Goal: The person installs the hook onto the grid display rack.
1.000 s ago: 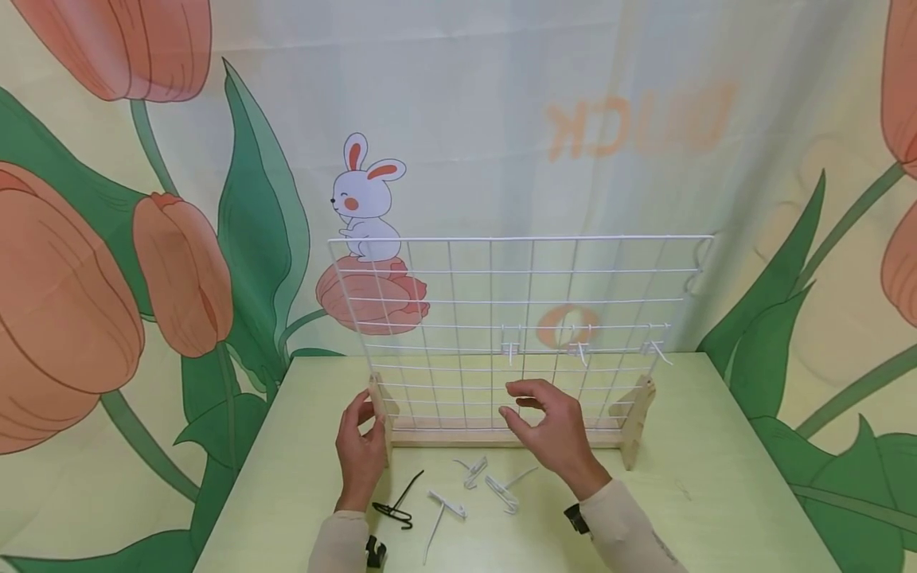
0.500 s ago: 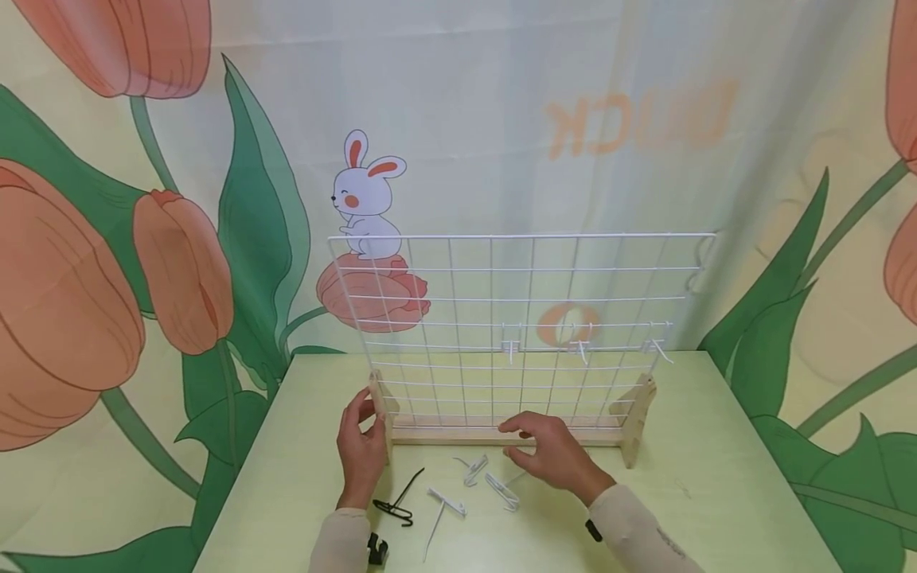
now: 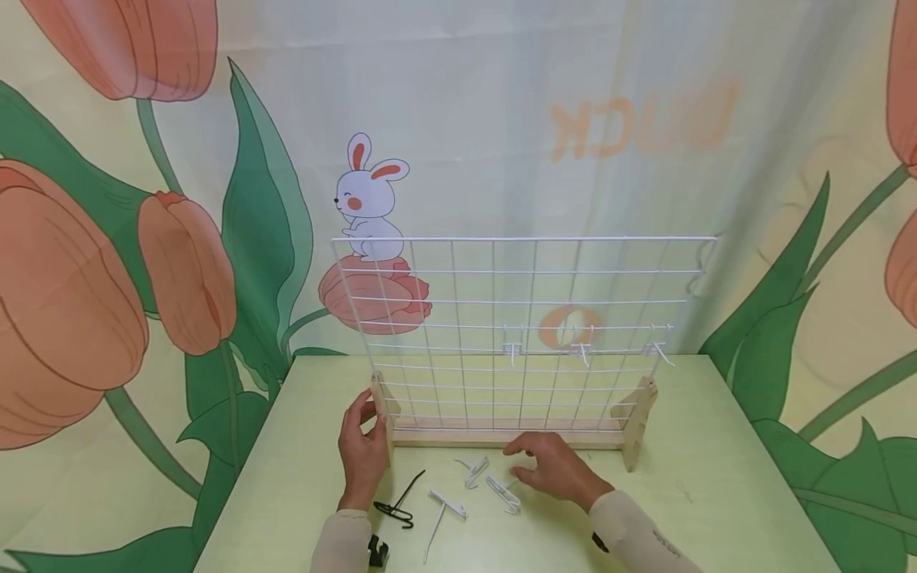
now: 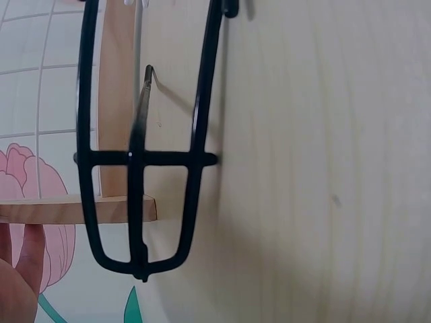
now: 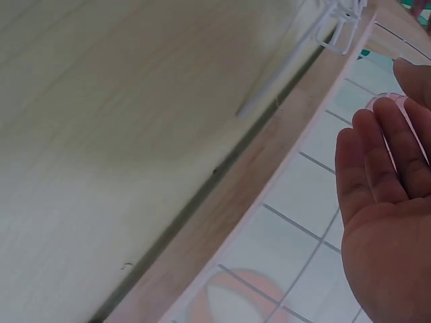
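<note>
On the worktop (image 3: pixel 716 509), four loose hooks (image 3: pixel 448 504) (one black) remain, three mounted hooks (image 3: pixel 512 349) occupy the grid (image 3: pixel 530 302), left hand (image 3: pixel 363 446) pinching the stand (image 3: pixel 458 438), right hand (image 3: pixel 555 468) held with thumb and fingers apart.

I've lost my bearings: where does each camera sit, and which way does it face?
Head: on the head, facing forward and down at the wire grid; left hand and right hand show.
Left wrist: on that wrist, facing the black hook close up; left fingers show lower left.
Right wrist: on that wrist, facing the wooden stand and a white hook; right fingers show at right.
Shared: head and left wrist both show the black hook; both wrist views show the wooden stand.
</note>
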